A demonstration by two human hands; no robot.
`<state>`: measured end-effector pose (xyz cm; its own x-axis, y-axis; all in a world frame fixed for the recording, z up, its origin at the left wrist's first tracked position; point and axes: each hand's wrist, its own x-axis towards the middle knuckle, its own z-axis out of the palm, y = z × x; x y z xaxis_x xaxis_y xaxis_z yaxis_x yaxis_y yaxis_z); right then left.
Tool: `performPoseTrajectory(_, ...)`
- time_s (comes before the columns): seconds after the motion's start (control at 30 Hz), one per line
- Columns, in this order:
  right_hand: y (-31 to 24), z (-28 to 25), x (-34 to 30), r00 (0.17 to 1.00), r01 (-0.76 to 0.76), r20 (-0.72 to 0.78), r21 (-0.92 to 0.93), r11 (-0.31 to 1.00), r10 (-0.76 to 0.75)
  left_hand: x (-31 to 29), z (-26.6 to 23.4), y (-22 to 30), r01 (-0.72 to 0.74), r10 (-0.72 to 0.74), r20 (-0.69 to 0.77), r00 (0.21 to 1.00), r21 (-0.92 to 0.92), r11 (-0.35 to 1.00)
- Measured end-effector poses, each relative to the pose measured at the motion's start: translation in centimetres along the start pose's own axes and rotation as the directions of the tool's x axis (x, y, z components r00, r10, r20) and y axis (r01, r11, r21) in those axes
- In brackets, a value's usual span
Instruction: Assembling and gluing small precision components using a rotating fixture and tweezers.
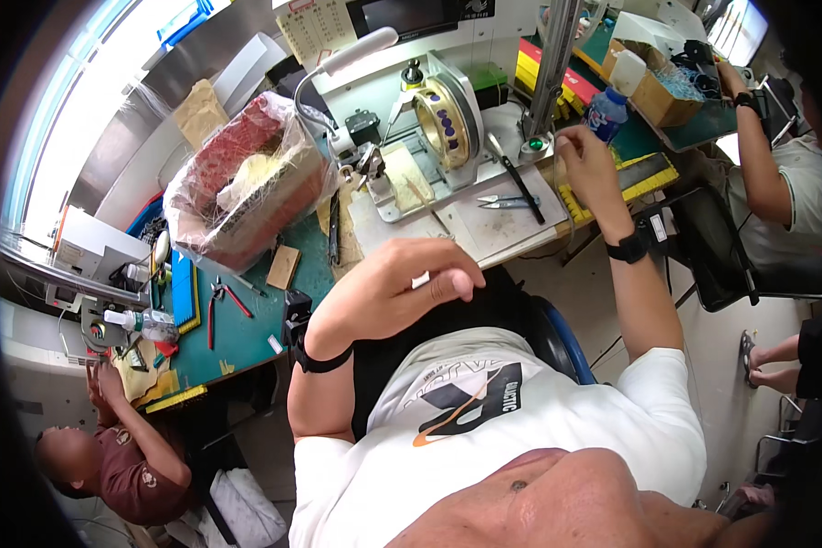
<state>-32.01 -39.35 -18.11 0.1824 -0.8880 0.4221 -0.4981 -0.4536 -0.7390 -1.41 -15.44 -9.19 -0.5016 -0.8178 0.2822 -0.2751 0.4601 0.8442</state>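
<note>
My left hand (397,281) hovers over my lap at the table's near edge, its fingers curled and its thumb lying alongside. A small pale spot shows between thumb and fingers; whether it is a held thing or a gap I cannot tell. Raised at the right, my right hand (592,169) has its fingers bent together beside a green button (535,144) at the foot of a metal post. Anything in those fingers is too small to make out. Before me stands a bench machine with a round gold-coloured ring (439,128) bearing dark purple marks, mounted upright.
A pen-like black tool (518,183) and tweezers (509,203) lie on the machine's plate. Left are a plastic-lined red box (237,192), a wooden block (283,267) and red-handled pliers (216,301). A blue bottle (605,114) stands right. Other people sit on both sides.
</note>
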Motion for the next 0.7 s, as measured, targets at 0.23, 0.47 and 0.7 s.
performPoseTrajectory(0.23, -7.0, 1.8, -7.9, 0.932, 0.363, -0.011, 0.024, 0.931, -0.363, 0.4, 0.8, -3.7, 0.227, 0.020, -0.465, 0.885, 0.469, 0.854)
performPoseTrajectory(0.47, -8.5, 6.2, -12.7, 0.836, 0.419, 0.317, 0.160, 0.894, -0.448, -0.1, 1.9, -7.1, 0.249, 0.012, -0.435, 0.900, 0.539, 0.804)
performPoseTrajectory(0.7, -9.0, 7.7, -12.6, 0.846, 0.407, 0.336, 0.096, 0.908, -0.415, -0.6, 2.8, -8.8, 0.304, 0.004, -0.455, 0.890, 0.601, 0.739)
